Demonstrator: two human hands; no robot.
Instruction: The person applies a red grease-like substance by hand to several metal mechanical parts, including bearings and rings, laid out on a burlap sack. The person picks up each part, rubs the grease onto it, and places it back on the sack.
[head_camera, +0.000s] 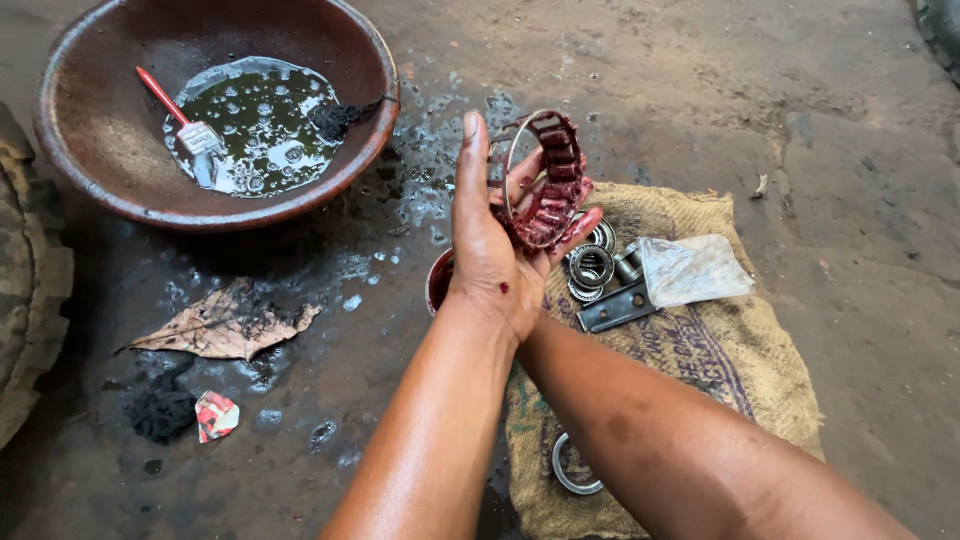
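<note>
**Greasy roller cage held up between both hands**

The bearing cage (545, 180), a ring of short rollers in a thin metal frame smeared dark red with grease, is held upright above the burlap sack (740, 370). The left hand (485, 240) stands flat against its near side, fingers straight up, not clenched; the right hand (565, 215) lies mostly hidden behind, fingertips cupping the cage from below, so its grip grasps the cage. It looks light but slick, and the thin frame would likely bend if squeezed across its width; the firm outer rim seems the safer hold, with support underneath. On the sack just below the cage lie steel bearings (590, 265), a flat metal bracket (615, 308) and a clear plastic bag (692, 268). Left of the cage sits a brown basin (90, 150) of dark liquid with a red-handled brush (185, 120)
</note>
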